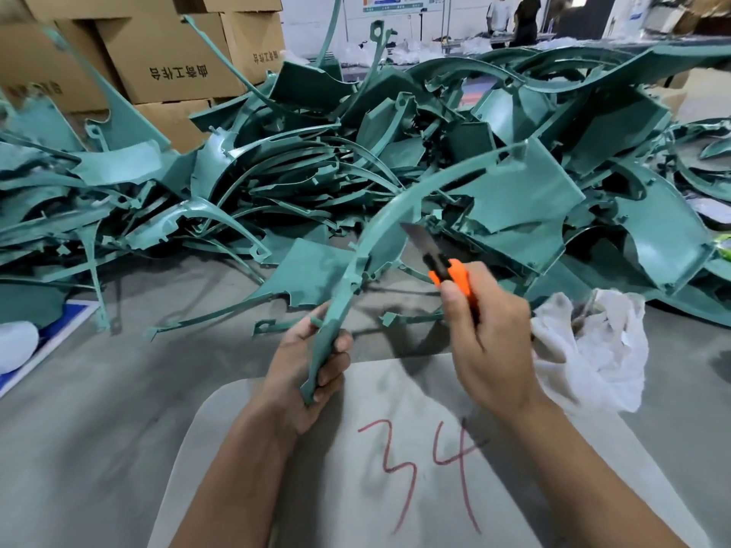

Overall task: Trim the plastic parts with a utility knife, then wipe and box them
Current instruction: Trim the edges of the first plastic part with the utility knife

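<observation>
Across the frame's middle, one heap of teal plastic parts (395, 152) spreads; five or so cardboard boxes (158, 65) stack upper left, contents unseen. Bottom centre, a board (316, 488) reads "34". The left hand (304, 373) grips one curved part (356, 270); the right hand (490, 342) clasps one orange utility knife (451, 274).
</observation>
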